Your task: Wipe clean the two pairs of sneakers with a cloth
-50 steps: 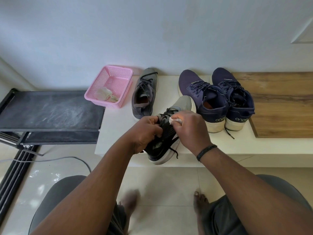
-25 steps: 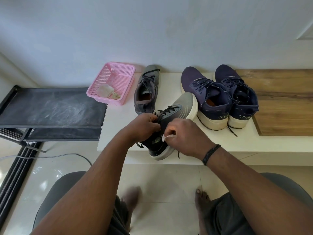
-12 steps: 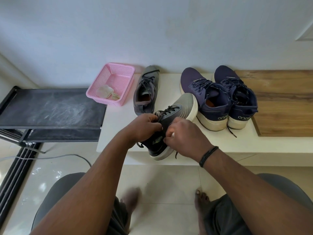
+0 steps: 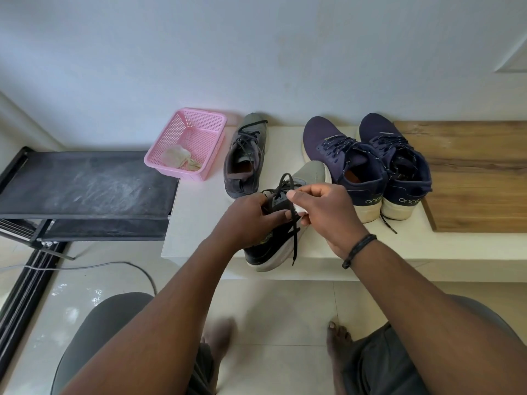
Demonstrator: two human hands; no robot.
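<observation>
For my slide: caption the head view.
Left hand steadies grey sneaker; right hand wipes with white cloth.

**Four sneakers and a cloth on the white ledge**

The grey sneaker with black laces [image 4: 288, 220] lies tilted at the ledge's front edge, its white sole overhanging, toe pointing away and right; a small white cloth [image 4: 299, 208] shows against its tongue, mostly hidden; its mate, the second grey sneaker [image 4: 246, 155], stands upright just behind and to the left, toe toward the wall; the two navy sneakers [image 4: 368, 163] with off-white soles stand side by side, touching, to the right, heels facing the viewer, laces loose.
</observation>
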